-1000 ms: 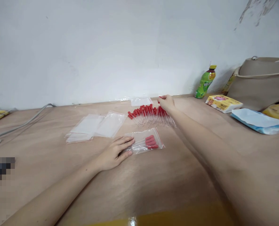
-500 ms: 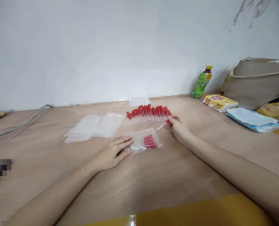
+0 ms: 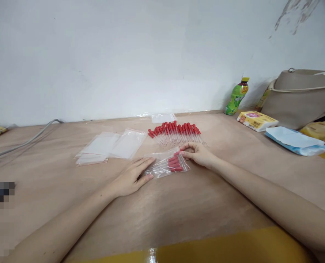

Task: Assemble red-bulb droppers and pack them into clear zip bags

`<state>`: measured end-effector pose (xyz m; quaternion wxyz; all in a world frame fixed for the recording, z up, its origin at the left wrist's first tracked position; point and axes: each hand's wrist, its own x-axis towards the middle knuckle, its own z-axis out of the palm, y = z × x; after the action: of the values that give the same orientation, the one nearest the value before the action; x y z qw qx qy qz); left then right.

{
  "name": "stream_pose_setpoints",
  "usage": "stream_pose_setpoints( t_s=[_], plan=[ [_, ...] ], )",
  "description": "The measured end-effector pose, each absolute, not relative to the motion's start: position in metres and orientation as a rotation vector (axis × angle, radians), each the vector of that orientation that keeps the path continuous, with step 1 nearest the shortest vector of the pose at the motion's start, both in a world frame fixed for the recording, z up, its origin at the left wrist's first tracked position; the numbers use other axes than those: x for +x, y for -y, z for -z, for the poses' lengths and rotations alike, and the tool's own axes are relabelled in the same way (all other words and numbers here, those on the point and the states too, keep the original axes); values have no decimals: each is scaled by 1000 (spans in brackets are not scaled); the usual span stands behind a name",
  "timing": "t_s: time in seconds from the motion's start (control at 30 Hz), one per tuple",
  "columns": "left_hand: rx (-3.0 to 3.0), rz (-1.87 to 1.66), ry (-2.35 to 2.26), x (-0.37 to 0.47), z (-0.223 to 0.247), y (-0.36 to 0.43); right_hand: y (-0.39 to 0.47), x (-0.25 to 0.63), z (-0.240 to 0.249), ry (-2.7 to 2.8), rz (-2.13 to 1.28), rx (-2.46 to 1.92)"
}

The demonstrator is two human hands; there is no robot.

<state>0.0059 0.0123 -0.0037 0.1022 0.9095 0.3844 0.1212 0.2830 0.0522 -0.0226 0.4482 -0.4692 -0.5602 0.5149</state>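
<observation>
A clear zip bag (image 3: 162, 157) lies on the brown table covering, with several red-capped droppers (image 3: 174, 162) inside, caps toward its right end. My left hand (image 3: 135, 176) lies flat with fingers apart on the bag's left end. At the bag's right opening, my right hand (image 3: 196, 155) pinches the red cap of another dropper, whose thin stem reaches into the bag. Behind the bag, a row of loose red-capped droppers (image 3: 176, 133) is fanned out. Flat clear bags (image 3: 99, 146) lie overlapped to the left, and one more (image 3: 163, 118) lies by the wall.
At the back right are a green bottle (image 3: 236, 96), a yellow tissue pack (image 3: 257, 121), a blue and white packet (image 3: 296, 140) and a large grey bag (image 3: 302, 96). A grey cable (image 3: 32, 138) runs along the left. Yellow tape (image 3: 206, 248) crosses the front.
My right hand has moved left from beside the dropper row to the bag's opening, bringing the dropper partly into the bag. My left hand stays on the bag.
</observation>
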Motion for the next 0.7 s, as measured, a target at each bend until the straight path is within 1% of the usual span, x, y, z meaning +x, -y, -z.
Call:
stream_pose_setpoints(
  t_s=[0.17, 0.33, 0.47, 0.6, 0.7],
  plan=[
    [2701, -356, -1123, 7, 1, -11, -54, 270, 28, 1496, -1225, -1115],
    [2707, -375, -1114, 8, 1, -12, -54, 264, 34, 1544, -1056, -1212],
    [2719, -368, -1097, 8, 1, -13, -55, 267, 32, 1613, -1131, -1144],
    [2733, -350, -1076, 7, 1, -13, -54, 270, 23, 1464, -1090, -1268],
    [2736, -347, -1087, 8, 0, -12, -52, 271, 18, 1546, -1158, -1280]
  ],
)
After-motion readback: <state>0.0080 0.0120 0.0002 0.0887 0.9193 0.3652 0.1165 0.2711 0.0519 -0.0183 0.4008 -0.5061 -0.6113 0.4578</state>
